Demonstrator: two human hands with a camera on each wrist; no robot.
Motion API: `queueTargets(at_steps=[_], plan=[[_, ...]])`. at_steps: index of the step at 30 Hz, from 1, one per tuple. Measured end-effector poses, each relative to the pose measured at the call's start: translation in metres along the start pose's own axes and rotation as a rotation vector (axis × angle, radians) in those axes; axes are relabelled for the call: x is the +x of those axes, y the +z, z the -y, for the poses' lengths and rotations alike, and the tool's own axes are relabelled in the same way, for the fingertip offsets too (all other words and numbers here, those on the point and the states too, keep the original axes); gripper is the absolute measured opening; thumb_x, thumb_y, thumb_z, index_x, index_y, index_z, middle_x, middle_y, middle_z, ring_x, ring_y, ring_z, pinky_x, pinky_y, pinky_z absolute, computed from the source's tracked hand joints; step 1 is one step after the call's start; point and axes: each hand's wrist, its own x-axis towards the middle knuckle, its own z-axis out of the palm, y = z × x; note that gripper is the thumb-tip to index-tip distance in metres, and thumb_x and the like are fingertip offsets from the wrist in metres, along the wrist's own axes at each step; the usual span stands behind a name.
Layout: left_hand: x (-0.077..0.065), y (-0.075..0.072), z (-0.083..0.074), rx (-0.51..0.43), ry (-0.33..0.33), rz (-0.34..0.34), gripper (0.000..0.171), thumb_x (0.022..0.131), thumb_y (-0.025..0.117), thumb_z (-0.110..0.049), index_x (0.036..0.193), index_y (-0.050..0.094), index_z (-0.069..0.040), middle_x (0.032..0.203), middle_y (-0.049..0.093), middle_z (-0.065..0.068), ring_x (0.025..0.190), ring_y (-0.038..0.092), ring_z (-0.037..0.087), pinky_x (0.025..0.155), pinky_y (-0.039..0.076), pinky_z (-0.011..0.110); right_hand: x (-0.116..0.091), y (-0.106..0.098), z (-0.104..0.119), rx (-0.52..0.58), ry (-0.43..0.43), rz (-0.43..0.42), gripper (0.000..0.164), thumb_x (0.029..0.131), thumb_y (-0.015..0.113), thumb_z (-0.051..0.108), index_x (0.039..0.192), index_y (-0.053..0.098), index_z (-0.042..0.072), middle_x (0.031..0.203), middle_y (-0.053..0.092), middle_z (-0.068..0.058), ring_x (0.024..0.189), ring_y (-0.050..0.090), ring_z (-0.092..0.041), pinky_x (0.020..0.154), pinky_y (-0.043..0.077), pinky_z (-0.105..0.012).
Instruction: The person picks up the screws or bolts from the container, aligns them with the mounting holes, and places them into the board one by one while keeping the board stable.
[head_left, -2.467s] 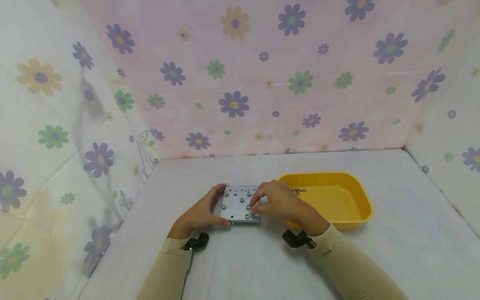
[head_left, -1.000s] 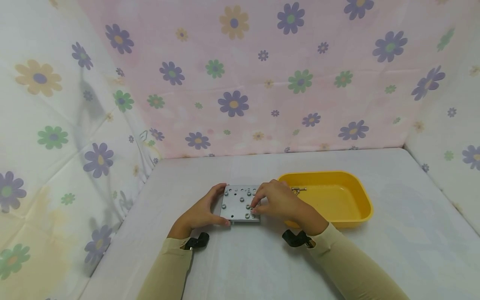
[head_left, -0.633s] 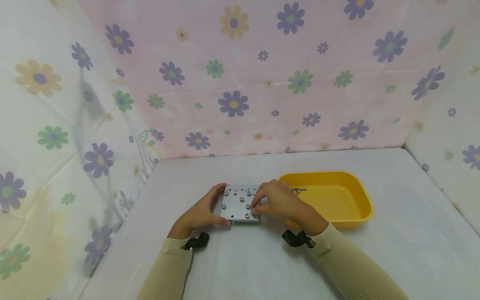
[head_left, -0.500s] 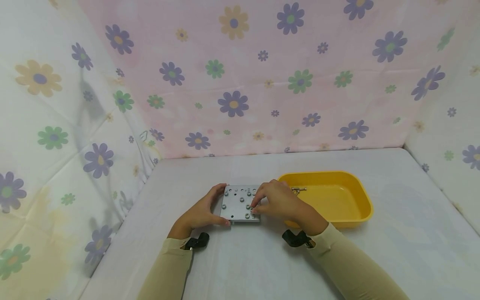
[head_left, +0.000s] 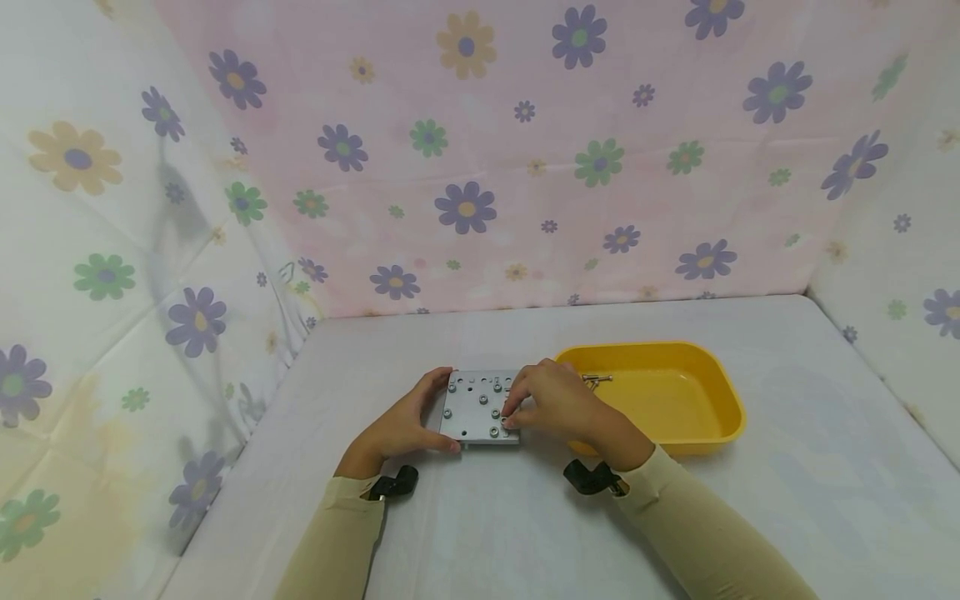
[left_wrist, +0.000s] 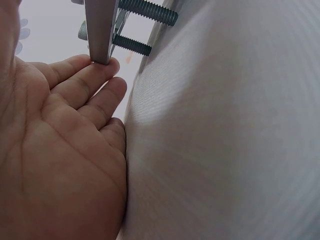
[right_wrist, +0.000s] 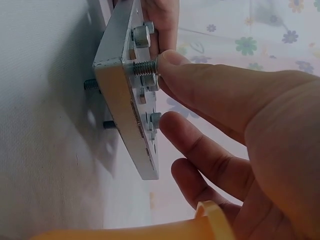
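In the head view, a silver metal plate [head_left: 470, 417] with several socket-head bolts and some bare holes lies level at the table's middle. My left hand [head_left: 397, 425] grips its left end, thumb at the near edge and fingers at the far edge. At the plate's right side, my right hand [head_left: 558, 404] pinches a bolt [right_wrist: 145, 68] between thumb and index finger. The right wrist view shows part of that bolt's thread standing out above the plate's face; the thumb hides its head. Threaded bolt ends [left_wrist: 150, 12] stick out under the plate, toward the table.
A yellow tray [head_left: 723, 383] stands just right of the plate, partly behind the right hand and wrist. A few loose bolts [head_left: 597, 380] lie at its left end. White cloth covers the table [head_left: 487, 525]; flowered cloth walls [head_left: 517, 150] rise behind and at both sides.
Over the last 2.5 s the right fingertips have shifted very slightly right and toward the near edge, still pinching the bolt. The left hand, plate and tray stay in place.
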Motion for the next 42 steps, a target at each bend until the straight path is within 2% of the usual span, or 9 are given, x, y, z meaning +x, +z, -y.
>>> queueTargets(at_steps=[6, 14, 29, 42], plan=[[0.0000, 0.0000, 0.0004, -0.005, -0.001, -0.001, 0.126, 0.060, 0.101, -0.038, 0.161, 0.026, -0.031, 0.167, 0.033, -0.007, 0.158, 0.022, 0.017, 0.130, 0.012, 0.052, -0.0011, 0.0003, 0.0001, -0.005, -0.008, -0.002, 0.006, 0.082, 0.088, 0.039, 0.083, 0.082, 0.042, 0.108, 0.070, 0.018, 0.112, 0.053, -0.013, 0.101, 0.039, -0.044], [0.0007, 0.0000, 0.0005, 0.001, 0.005, -0.002, 0.129, 0.060, 0.100, -0.038, 0.163, 0.025, -0.024, 0.167, 0.033, -0.007, 0.159, 0.022, 0.017, 0.130, 0.011, 0.053, -0.0023, 0.0019, -0.0009, -0.020, -0.012, -0.006, 0.006, 0.083, 0.087, 0.039, 0.085, 0.082, 0.042, 0.111, 0.070, 0.018, 0.113, 0.052, -0.014, 0.101, 0.037, -0.044], [0.0012, -0.0002, 0.0012, 0.010, 0.009, -0.004, 0.129, 0.060, 0.101, -0.039, 0.163, 0.025, -0.025, 0.167, 0.033, -0.006, 0.159, 0.022, 0.019, 0.130, 0.011, 0.054, -0.0020, 0.0031, -0.0019, -0.046, -0.023, -0.020, 0.006, 0.082, 0.088, 0.038, 0.082, 0.082, 0.041, 0.108, 0.069, 0.018, 0.110, 0.053, -0.013, 0.099, 0.038, -0.042], [0.0000, -0.0002, -0.0020, -0.012, 0.019, 0.006, 0.126, 0.062, 0.100, -0.033, 0.162, 0.025, -0.024, 0.167, 0.033, -0.005, 0.159, 0.020, 0.019, 0.130, 0.010, 0.053, -0.0013, 0.0048, -0.0055, -0.039, -0.018, -0.020, 0.008, 0.082, 0.088, 0.037, 0.082, 0.082, 0.043, 0.105, 0.069, 0.020, 0.109, 0.052, -0.012, 0.098, 0.037, -0.041]])
